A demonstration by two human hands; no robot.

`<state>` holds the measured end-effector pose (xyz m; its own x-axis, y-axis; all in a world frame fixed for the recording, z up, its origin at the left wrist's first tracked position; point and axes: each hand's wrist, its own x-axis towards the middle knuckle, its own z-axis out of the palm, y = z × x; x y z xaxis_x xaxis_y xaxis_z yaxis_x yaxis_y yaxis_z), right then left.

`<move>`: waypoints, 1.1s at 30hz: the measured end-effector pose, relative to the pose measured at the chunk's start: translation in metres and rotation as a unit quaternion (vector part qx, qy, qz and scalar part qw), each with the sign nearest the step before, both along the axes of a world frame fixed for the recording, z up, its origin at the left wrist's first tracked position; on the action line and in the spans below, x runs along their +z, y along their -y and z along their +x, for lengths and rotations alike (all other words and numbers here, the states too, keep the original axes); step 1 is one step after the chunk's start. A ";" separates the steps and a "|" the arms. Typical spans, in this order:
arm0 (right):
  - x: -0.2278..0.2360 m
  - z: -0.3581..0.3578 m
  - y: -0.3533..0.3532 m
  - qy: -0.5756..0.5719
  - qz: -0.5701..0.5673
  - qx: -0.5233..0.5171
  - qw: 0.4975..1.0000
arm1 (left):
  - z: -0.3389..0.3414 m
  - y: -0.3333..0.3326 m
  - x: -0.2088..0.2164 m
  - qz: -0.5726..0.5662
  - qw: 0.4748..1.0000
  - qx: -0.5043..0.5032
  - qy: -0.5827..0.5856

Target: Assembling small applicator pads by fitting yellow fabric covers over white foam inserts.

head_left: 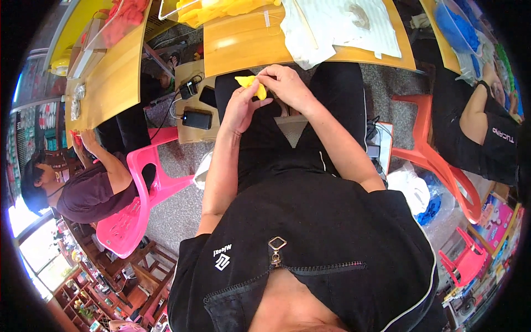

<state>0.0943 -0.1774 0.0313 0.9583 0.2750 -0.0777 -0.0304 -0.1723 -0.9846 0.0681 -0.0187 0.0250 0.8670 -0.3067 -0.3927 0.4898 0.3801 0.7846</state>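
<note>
Two bare hands meet over the lap, just short of the near edge of a wooden tabletop point(243, 54), around a small yellow piece point(262, 92). The left hand's point(240, 109) grip is closed on it between thumb and fingers, with yellow showing on both sides of the thumb. The right hand point(287, 88) brings its fingertips to the same piece from the other side; whether its grip pinches the piece or only touches it, I cannot tell.

On the tabletop, a yellow heap point(221, 12) lies at the far left and a white cloth point(368, 36) spreads to the right, reaching the near edge. Left of the knees, a black device point(197, 119) and a dark phone point(208, 97) rest on a brown surface point(188, 133). Farther left, a co-worker point(91, 191) sits on a pink chair point(145, 191); an orange-red chair point(423, 138) stands at right.
</note>
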 end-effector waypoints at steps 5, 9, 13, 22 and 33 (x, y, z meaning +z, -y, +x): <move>0.016 -0.020 -0.014 0.121 0.051 -0.151 0.980 | 0.004 0.001 0.017 -0.065 0.992 0.103 0.001; 0.015 -0.020 -0.011 0.095 0.060 -0.182 0.977 | 0.004 -0.003 0.015 -0.053 0.991 0.121 0.008; 0.024 -0.019 -0.005 0.046 0.053 -0.168 0.983 | 0.003 -0.002 0.018 -0.078 0.976 0.202 0.019; 0.018 -0.019 -0.007 -0.250 0.419 -0.126 0.864 | 0.008 0.009 0.015 -0.036 0.938 0.301 0.168; 0.012 -0.026 -0.005 -0.257 0.350 -0.128 0.892 | 0.008 -0.008 0.032 -0.151 0.980 0.037 0.125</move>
<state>0.0687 -0.1725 0.0434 0.8840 0.2060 -0.4196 -0.4585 0.5568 -0.6926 0.0762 -0.0110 0.0570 0.9489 -0.3085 -0.0666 0.2591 0.6413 0.7222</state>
